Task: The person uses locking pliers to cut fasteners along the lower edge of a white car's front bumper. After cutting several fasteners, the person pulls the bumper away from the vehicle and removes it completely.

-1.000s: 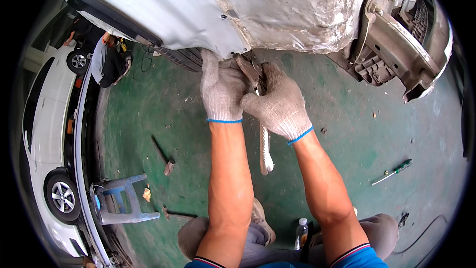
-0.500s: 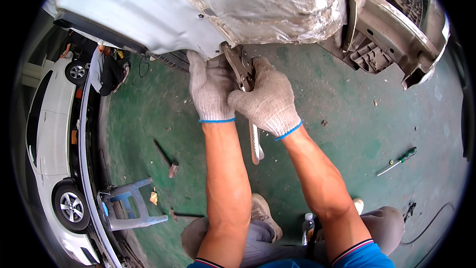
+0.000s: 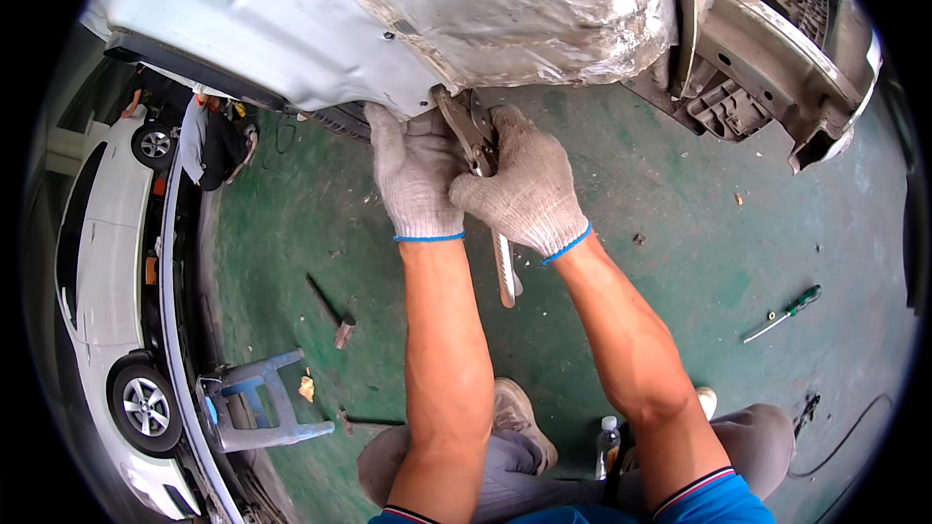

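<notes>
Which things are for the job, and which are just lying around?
Seem part of the job:
left hand
right hand
locking pliers
whitish body panel

Probably just lying about:
hammer
green-handled screwdriver
bottle
blue stool

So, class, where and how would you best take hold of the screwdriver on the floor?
I'd grip the screwdriver by its green handle, coming from above with the right hand once free. It lies flat on that side, and the handle looks thicker than the thin shaft, so should fill the grip better.
</notes>
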Tool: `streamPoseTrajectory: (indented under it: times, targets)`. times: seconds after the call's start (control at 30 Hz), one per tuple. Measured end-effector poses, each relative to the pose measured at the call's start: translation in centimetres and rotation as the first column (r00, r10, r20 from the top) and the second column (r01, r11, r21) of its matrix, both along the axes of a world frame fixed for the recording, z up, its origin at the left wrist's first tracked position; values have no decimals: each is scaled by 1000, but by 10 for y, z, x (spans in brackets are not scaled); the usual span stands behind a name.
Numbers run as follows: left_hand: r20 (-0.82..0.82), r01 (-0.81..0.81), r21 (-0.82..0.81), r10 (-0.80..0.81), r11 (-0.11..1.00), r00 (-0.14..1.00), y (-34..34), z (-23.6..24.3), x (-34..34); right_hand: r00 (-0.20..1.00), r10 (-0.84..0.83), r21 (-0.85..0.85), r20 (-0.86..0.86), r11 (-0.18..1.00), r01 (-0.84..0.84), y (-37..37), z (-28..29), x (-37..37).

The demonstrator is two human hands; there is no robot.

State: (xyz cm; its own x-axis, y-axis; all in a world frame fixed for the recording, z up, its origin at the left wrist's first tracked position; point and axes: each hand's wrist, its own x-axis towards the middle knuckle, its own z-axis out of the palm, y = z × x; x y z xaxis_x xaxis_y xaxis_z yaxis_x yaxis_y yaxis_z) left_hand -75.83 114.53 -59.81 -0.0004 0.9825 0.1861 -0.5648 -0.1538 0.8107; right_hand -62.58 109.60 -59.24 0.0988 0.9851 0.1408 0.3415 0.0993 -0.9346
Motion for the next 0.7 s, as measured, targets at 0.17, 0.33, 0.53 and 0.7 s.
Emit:
streamPoseTrajectory:
  times: [0.17, 0.33, 0.53, 0.7]
  targets:
    - [57, 67, -3, -67, 998, 996, -3, 3, 1, 1000, 3, 68, -25, 998, -2, 8, -11, -4]
    - [-581, 130, -14, -114, 991, 806, -34, -7, -5, 1000, 8, 139, -27, 990, -4, 20, -24, 2]
    - [-596, 333, -460, -564, 823, 571, -60, -55, -26, 997, 57, 193, -46, 980, -47, 26, -22, 3]
    - [-705, 299, -427, -521, 853, 481, -51, -55, -10, 997, 59, 211, -51, 976, -47, 31, -28, 6]
